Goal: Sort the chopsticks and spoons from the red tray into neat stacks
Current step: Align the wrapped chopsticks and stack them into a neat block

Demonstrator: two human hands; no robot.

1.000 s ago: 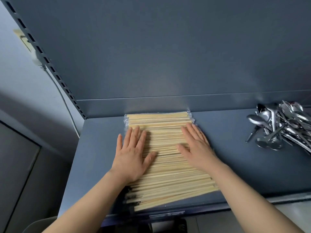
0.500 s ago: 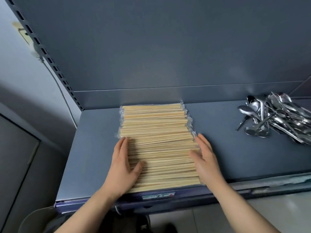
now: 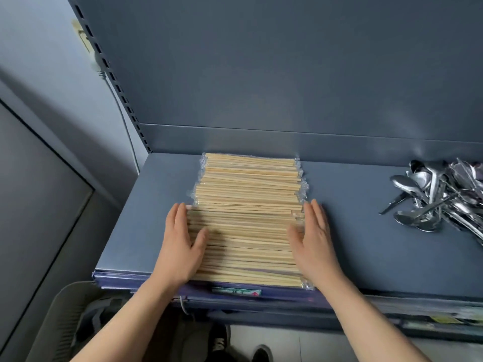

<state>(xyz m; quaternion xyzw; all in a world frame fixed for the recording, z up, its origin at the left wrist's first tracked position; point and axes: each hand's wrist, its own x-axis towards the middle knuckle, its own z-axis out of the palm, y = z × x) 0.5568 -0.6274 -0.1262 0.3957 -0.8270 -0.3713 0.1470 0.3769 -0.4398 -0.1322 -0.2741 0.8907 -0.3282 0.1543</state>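
A wide flat stack of wrapped wooden chopsticks (image 3: 248,205) lies on the grey-blue shelf (image 3: 366,244), reaching from the back wall to the front edge. My left hand (image 3: 180,244) presses with straight fingers against the left ends of the near chopsticks, thumb on top. My right hand (image 3: 313,239) does the same against the right ends. A loose heap of metal spoons (image 3: 439,197) lies at the shelf's right side. No red tray is in view.
The shelf's back wall (image 3: 287,74) rises behind the stack. A slotted upright (image 3: 109,74) and a cable run along the left. Below the shelf edge stands a light grey bin (image 3: 68,320), and shoes (image 3: 222,340) show on the floor.
Both hands slid off the top of the stack to its left and right ends and squared the near chopsticks. The skewed front rows now lie straighter.
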